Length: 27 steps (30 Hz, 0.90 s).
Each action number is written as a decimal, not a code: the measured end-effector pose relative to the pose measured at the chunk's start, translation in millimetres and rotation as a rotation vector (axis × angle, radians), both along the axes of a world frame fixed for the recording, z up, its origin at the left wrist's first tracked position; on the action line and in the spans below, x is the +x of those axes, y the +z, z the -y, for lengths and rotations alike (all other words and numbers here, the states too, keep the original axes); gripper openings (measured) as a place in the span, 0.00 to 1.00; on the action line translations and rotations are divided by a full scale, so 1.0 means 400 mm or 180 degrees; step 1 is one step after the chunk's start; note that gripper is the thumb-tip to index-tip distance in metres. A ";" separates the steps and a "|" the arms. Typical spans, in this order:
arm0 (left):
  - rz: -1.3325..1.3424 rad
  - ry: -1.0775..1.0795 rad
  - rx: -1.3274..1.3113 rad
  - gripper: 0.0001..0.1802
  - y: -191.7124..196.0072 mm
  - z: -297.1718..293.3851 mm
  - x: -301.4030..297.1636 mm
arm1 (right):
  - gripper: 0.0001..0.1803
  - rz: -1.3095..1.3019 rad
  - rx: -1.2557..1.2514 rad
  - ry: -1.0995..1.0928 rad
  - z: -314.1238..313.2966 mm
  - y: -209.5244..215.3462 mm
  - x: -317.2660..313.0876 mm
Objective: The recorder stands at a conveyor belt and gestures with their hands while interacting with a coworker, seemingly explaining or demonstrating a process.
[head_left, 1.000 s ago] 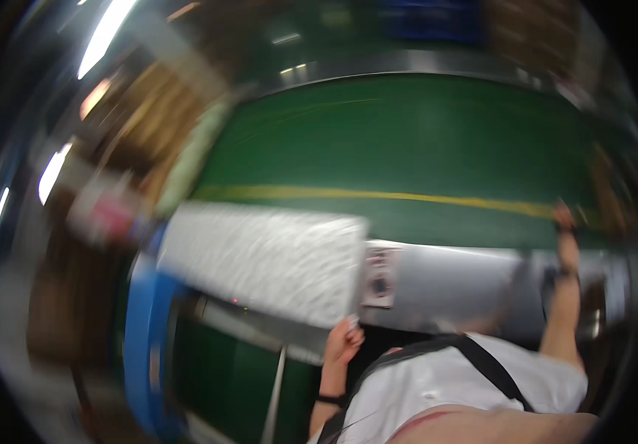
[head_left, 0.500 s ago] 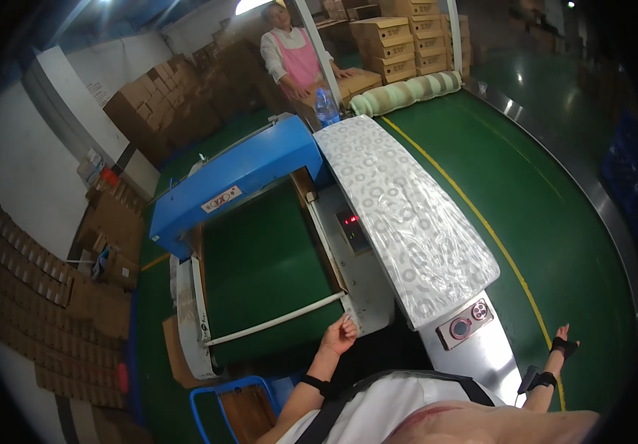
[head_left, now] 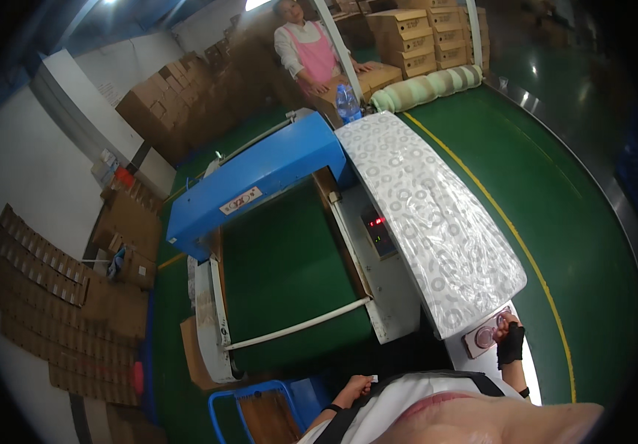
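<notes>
My right hand [head_left: 510, 340], in a black fingerless wrist wrap, has its fingers curled over the end of a pinkish smartphone [head_left: 474, 344]. The phone lies back up, showing a round ring and a camera block, on a white metal ledge [head_left: 473, 362]. My left hand [head_left: 356, 386], a dark band at its wrist, is closed near my body. A small white piece [head_left: 373, 378] shows at its fingertips, too small to name. Ahead stands a blue conveyor machine [head_left: 259, 174] with a green belt [head_left: 285, 255] and a white front bar [head_left: 300, 324].
A plastic-wrapped, ring-patterned board [head_left: 433, 229] lies right of the machine, with a water bottle [head_left: 347, 103] beyond it. A blue-framed cart [head_left: 256, 388] stands near my left. Cartons [head_left: 408, 48] are stacked behind. A person in a pink apron [head_left: 317, 55] stands across.
My right hand has come in from the far right, fingers spread before, onto the phone. My left hand has drawn back from the machine's front corner toward my body. The view has shifted slightly.
</notes>
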<state>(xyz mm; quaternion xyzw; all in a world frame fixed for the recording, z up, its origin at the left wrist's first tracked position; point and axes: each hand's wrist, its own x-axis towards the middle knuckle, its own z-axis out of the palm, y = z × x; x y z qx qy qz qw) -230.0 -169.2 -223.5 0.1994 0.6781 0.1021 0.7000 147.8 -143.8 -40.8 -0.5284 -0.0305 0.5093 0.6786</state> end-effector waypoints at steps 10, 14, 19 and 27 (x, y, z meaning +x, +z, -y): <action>-0.0188 -0.0725 0.0353 0.10 -0.120 0.026 -0.061 | 0.05 0.0218 -0.0525 0.0550 -0.017 -0.061 -0.071; -0.0160 -0.0870 0.0508 0.10 -0.140 0.007 -0.068 | 0.07 0.0270 -0.0499 0.0659 -0.012 -0.071 -0.076; -0.0512 -0.0824 0.0206 0.11 -0.070 -0.034 -0.022 | 0.07 0.0212 -0.0514 0.0574 -0.015 -0.068 -0.075; -0.0055 -0.1290 0.0759 0.12 -0.132 -0.058 -0.045 | 0.07 0.0139 -0.0620 0.0526 -0.017 -0.049 -0.084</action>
